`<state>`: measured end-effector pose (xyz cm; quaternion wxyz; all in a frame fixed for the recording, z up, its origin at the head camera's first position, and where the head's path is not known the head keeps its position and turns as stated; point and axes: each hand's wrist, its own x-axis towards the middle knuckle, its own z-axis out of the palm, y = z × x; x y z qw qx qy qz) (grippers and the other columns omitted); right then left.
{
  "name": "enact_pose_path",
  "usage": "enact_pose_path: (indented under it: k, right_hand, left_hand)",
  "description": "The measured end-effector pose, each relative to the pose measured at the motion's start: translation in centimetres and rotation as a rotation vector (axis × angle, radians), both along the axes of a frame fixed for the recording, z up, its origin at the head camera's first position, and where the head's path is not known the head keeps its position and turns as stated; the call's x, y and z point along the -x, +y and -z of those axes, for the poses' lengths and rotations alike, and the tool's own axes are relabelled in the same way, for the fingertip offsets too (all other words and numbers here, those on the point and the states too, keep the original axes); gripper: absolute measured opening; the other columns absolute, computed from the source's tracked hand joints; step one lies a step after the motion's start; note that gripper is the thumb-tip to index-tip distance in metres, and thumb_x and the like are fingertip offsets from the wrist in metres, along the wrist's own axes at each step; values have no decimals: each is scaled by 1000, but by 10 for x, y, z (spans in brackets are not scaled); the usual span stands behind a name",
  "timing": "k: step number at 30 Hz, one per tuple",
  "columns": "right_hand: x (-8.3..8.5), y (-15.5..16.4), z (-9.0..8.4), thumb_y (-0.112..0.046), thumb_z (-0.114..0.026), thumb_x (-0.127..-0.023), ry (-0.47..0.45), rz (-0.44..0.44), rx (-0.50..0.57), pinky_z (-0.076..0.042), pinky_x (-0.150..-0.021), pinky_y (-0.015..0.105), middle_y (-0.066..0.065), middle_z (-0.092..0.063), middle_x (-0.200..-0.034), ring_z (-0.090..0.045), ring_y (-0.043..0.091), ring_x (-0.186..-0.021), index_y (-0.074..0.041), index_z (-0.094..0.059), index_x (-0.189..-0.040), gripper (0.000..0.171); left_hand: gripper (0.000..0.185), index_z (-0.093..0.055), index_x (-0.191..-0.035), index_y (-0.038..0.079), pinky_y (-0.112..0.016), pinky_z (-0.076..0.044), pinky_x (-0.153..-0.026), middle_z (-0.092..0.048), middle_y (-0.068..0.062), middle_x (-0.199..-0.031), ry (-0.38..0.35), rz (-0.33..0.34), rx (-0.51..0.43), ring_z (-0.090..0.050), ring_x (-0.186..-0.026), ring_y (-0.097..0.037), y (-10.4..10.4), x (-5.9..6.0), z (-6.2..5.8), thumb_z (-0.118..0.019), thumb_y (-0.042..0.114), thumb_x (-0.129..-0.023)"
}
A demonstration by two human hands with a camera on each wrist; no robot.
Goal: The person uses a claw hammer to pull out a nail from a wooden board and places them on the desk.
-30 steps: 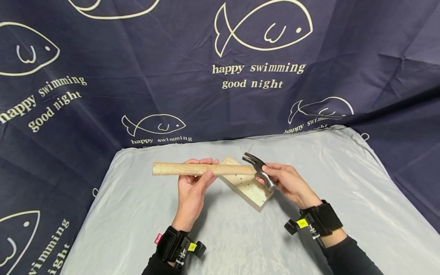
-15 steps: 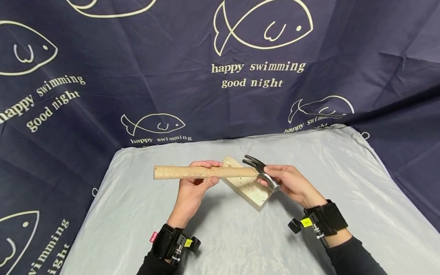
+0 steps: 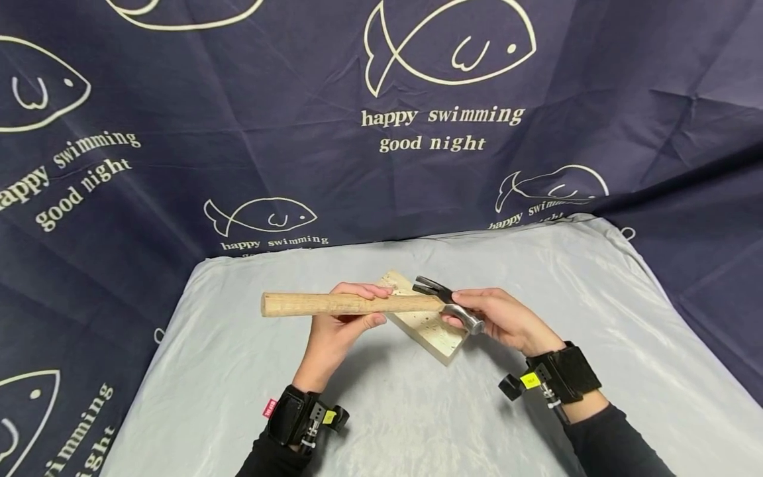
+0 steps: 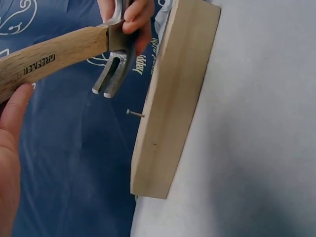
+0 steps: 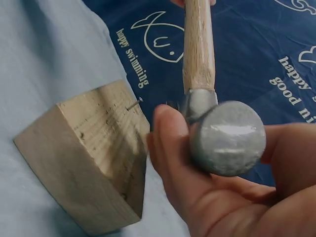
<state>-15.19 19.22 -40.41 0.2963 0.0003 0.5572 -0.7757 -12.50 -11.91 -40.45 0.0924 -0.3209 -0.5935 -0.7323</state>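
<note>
A claw hammer (image 3: 322, 305) with a pale wooden handle is held level above the table, its metal head to the right. My left hand (image 3: 328, 344) holds the handle near its middle, fingers on the far side and thumb along the near side. At the other end my right hand (image 3: 503, 319) grips the metal head between thumb and fingers. Below lies a wooden block (image 3: 424, 330) with small holes in its top. A nail (image 4: 135, 113) sticks up from the block in the left wrist view; part of the block is hidden by the hammer in the head view.
The block rests on a table covered by a light grey cloth (image 3: 417, 424). Behind and at both sides hangs a dark blue curtain (image 3: 334, 152) printed with white fish and lettering.
The hammer has come slightly down and nearer. My left thumb, which lay over the handle, now lies along its near edge. The right hand keeps its grip on the head.
</note>
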Motion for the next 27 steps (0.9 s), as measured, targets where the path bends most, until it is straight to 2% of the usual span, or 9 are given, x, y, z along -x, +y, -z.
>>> enact_pose_path:
  k: [7,11,15,22,27]
  right_hand:
    - [1,1,-5,-22,-49,-116,18,-55,-47,-59,-91,31,31,-70,-119,-78,24,-97,22,-41,-144,53]
    - [1,-2,-6,-23,-46,-117,28,-53,-25,-59,-93,33,31,-70,-119,-78,25,-97,17,-47,-139,46]
    - [1,-5,-6,-22,-44,-117,24,-61,15,-58,-94,33,30,-70,-117,-78,26,-98,14,-49,-135,40]
    - [3,-5,-9,-22,-43,-117,29,-25,26,-58,-94,33,32,-66,-120,-78,26,-98,18,-40,-146,49]
    - [3,1,-6,-28,-40,-118,70,-33,-41,-59,-93,34,31,-69,-119,-78,26,-98,20,-39,-148,57]
  left_hand:
    - [33,-62,-111,-4,-55,-55,-101,-71,-28,-115,25,-26,-33,-69,-117,-44,5,-3,-8,-79,-16,-86]
    - [31,-61,-111,-5,-56,-53,-103,-71,-28,-114,19,-24,-51,-70,-116,-44,7,-1,-12,-77,-18,-87]
    - [28,-61,-111,-5,-56,-52,-104,-71,-28,-113,18,-20,-59,-71,-114,-41,8,1,-17,-77,-13,-89]
    - [29,-61,-111,-7,-59,-50,-106,-71,-27,-111,78,-12,-86,-71,-112,-38,14,6,-24,-79,-11,-89]
    - [30,-62,-112,-5,-55,-54,-102,-72,-26,-111,43,-44,-59,-71,-112,-39,17,4,-27,-80,-10,-89]
